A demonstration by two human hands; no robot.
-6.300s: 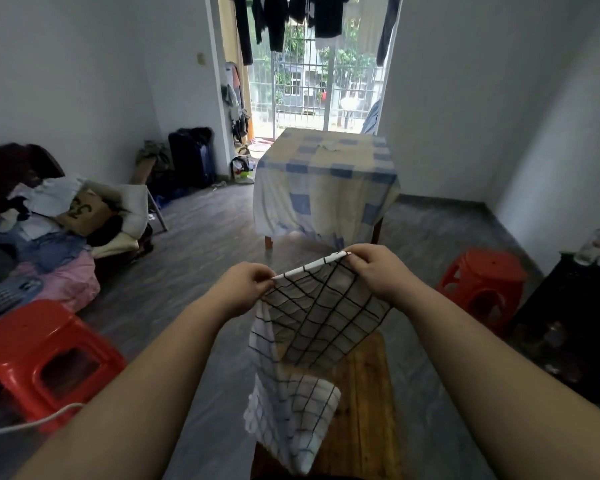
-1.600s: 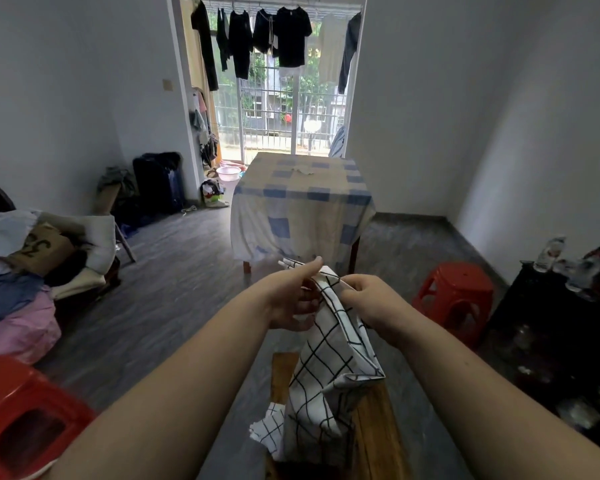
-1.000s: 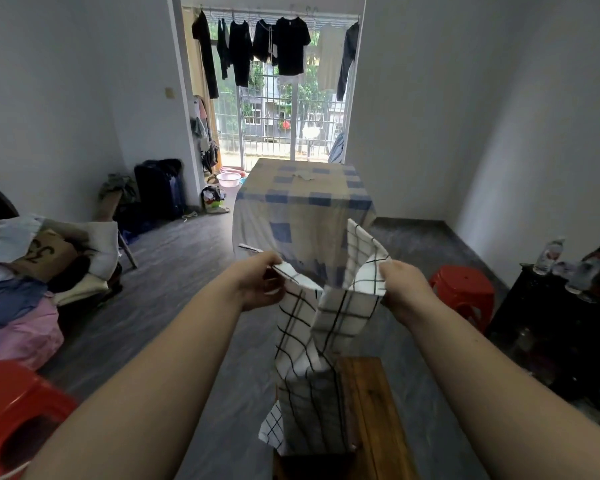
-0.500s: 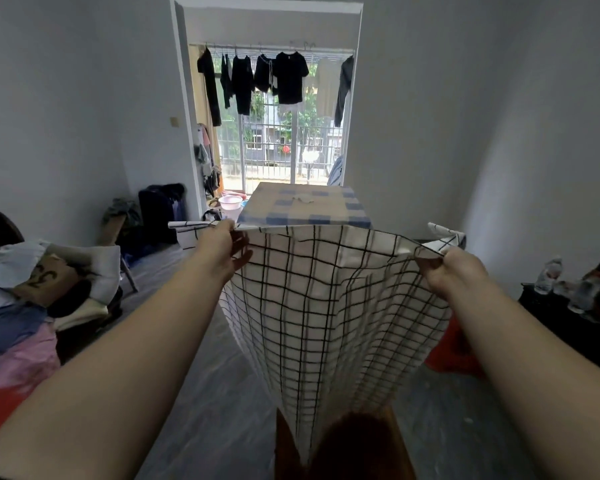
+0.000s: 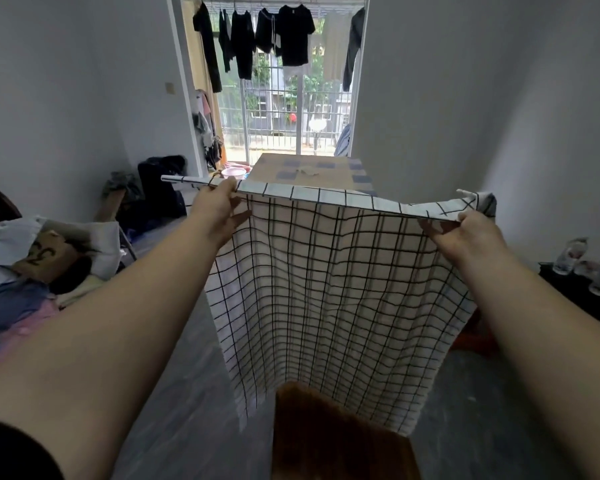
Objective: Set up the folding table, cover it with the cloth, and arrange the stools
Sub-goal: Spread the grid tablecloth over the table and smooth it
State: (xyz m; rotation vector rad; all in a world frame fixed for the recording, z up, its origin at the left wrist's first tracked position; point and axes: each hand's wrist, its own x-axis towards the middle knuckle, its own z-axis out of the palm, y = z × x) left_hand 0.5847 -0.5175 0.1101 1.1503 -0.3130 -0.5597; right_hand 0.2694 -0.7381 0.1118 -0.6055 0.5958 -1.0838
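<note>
Wooden table [image 5: 340, 441] below checked cloth [image 5: 333, 299], grey floor [image 5: 187, 393]

Cloth [image 5: 333, 299] hangs spread across the middle above the wooden table [image 5: 336, 441], hiding a red stool [image 5: 471, 337] low right; bare floor [image 5: 187, 375] open on the left, dark cabinet [image 5: 586, 299] at right.

The only readable marking is a dark handwritten "32" on a brown cardboard piece [image 5: 44, 252], lying tilted among the heaped clothes, just left of a white pillow [image 5: 99, 242]. The labels of the bottles [image 5: 568, 256] at the far right are too blurred to read.
</note>
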